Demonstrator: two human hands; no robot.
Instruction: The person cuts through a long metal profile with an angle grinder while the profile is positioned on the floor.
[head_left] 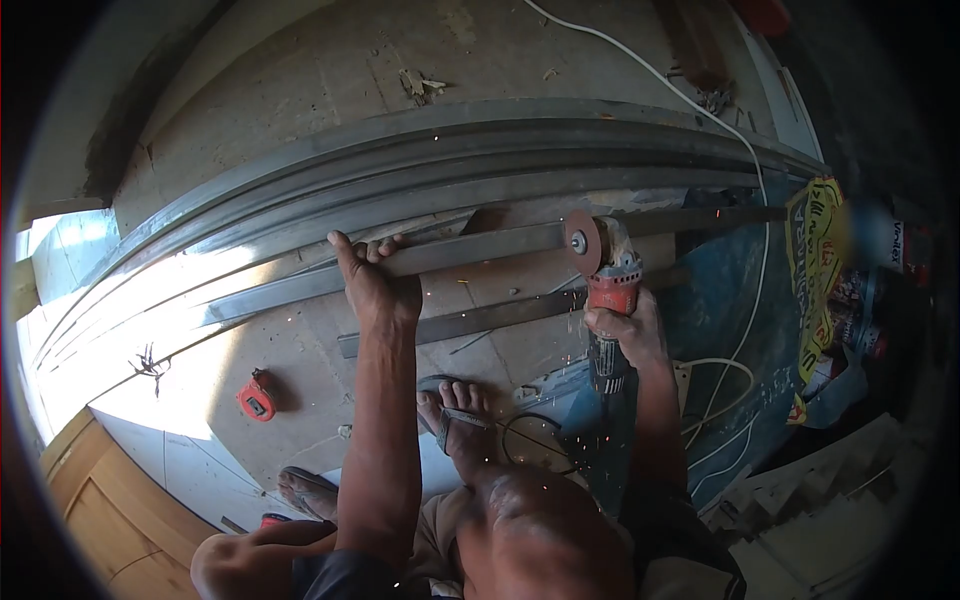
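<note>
My right hand (632, 330) is wrapped round the red and black body of an angle grinder (612, 290). Its reddish-brown cutting disc (584, 243) meets a long grey metal bar (480, 246), and sparks scatter over the floor and past my legs. Further left, my left hand (375, 275) grips the same bar, thumb and fingers showing above it. A shorter metal piece (460, 322) lies on the floor below the bar, between my two arms.
Several long metal bars (440, 125) lie beyond the work. A red tape measure (257, 397) sits at left. White cable (762, 190) runs down the right side, near a yellow printed banner (818, 270) and bottles (855, 310). My sandalled foot (465, 425) is close below the grinder.
</note>
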